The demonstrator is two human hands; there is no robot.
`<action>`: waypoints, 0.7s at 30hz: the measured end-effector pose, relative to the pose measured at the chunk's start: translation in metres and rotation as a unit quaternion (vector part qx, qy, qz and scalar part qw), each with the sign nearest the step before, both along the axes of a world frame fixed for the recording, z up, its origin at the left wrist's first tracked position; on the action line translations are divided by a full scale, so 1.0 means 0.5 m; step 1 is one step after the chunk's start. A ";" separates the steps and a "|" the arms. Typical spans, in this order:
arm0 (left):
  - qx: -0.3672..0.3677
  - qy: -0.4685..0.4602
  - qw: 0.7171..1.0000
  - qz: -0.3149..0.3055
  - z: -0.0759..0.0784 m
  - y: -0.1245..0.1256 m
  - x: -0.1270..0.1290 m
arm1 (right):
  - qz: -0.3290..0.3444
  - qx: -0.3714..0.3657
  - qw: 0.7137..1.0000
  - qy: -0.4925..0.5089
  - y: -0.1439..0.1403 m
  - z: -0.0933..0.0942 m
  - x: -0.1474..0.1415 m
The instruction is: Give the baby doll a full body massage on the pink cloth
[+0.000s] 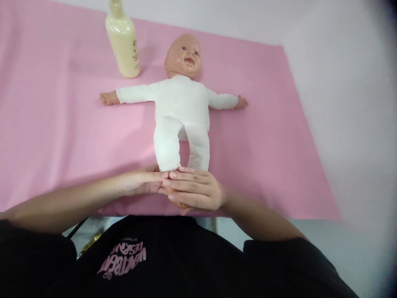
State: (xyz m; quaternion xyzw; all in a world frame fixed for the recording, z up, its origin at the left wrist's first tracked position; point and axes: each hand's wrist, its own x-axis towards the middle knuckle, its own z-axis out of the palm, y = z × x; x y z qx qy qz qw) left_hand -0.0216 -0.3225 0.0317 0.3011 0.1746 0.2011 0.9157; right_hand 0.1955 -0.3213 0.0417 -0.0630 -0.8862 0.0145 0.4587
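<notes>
A baby doll [181, 111] in a white one-piece suit lies on its back on a pink cloth [62, 136], arms spread, head away from me. My left hand [141, 183] and my right hand [195, 189] meet at the doll's feet near the cloth's front edge. Both hands close around the feet, which are hidden under my fingers. The right hand's fingers lie over the tips of the left hand's fingers.
A cream-coloured lotion bottle [123, 39] stands upright on the cloth beside the doll's head, to its left in view. The cloth covers a pale table [347, 103] whose bare surface shows on the right. My black shirt fills the bottom of the view.
</notes>
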 end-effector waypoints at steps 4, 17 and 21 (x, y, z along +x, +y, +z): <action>0.003 -0.012 1.000 -0.004 0.014 0.003 0.001 | 0.028 -0.014 0.999 -0.018 0.004 -0.006 0.008; -0.003 0.066 0.998 0.024 0.011 0.003 -0.003 | -0.003 -0.002 1.000 -0.016 0.003 -0.006 0.008; -0.008 0.093 0.995 0.037 0.011 0.003 -0.007 | -0.037 0.018 0.999 -0.035 0.002 -0.003 0.008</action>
